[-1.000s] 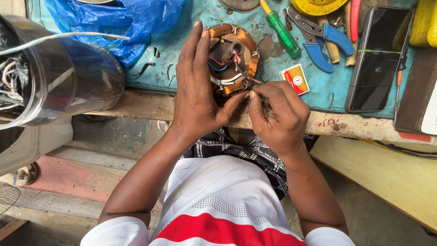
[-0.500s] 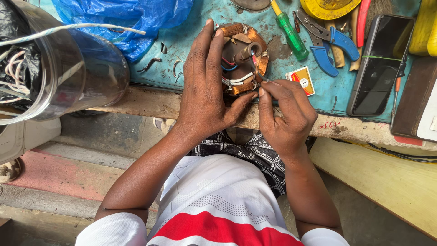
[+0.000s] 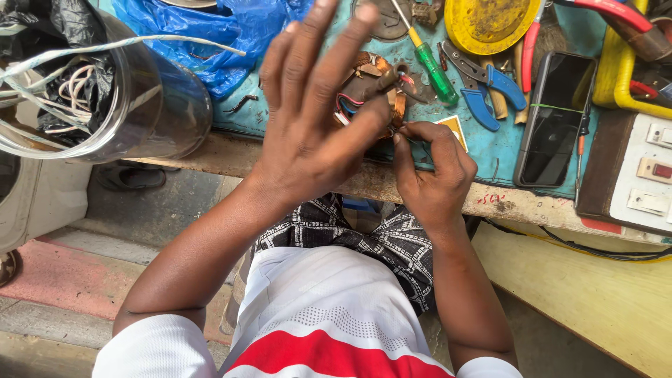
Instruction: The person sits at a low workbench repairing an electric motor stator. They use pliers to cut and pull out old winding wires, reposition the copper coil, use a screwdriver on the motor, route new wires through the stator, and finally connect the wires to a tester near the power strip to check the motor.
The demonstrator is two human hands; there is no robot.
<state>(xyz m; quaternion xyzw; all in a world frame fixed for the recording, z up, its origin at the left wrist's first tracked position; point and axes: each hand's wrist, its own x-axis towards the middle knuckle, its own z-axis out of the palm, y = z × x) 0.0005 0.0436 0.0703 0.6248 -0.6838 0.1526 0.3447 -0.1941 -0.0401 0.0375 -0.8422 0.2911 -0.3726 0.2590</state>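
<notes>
The left hand (image 3: pixel 308 133) is raised over the near edge of the tabletop (image 3: pixel 448 192), palm away from the camera, its fingers (image 3: pixel 308 49) spread and pointing upward; its thumb and palm seem to cradle a copper-wound coil assembly (image 3: pixel 371 91), though how firmly cannot be told, since the hand hides most of it; the coil assembly sits above the blue-green mat, just beyond the table's front edge, with red and blue wires showing at its left side; the right hand (image 3: pixel 434 175) is just beside it, fingers pressed together and pinching something thin at the coil's lower right edge, too small to make out; a small orange-and-white card (image 3: pixel 456 130) lies on the mat touching the right knuckles; farther back lie a green-handled screwdriver (image 3: pixel 434 70), blue-handled pliers (image 3: pixel 486 91), a dark phone (image 3: pixel 556 119) and a yellow round lid (image 3: pixel 490 24); a white switch panel (image 3: pixel 644 182) rests at the right end; to the left stand a clear jar (image 3: pixel 91 98) holding wires and black plastic, and a crumpled blue bag (image 3: pixel 203 35) behind it.
</notes>
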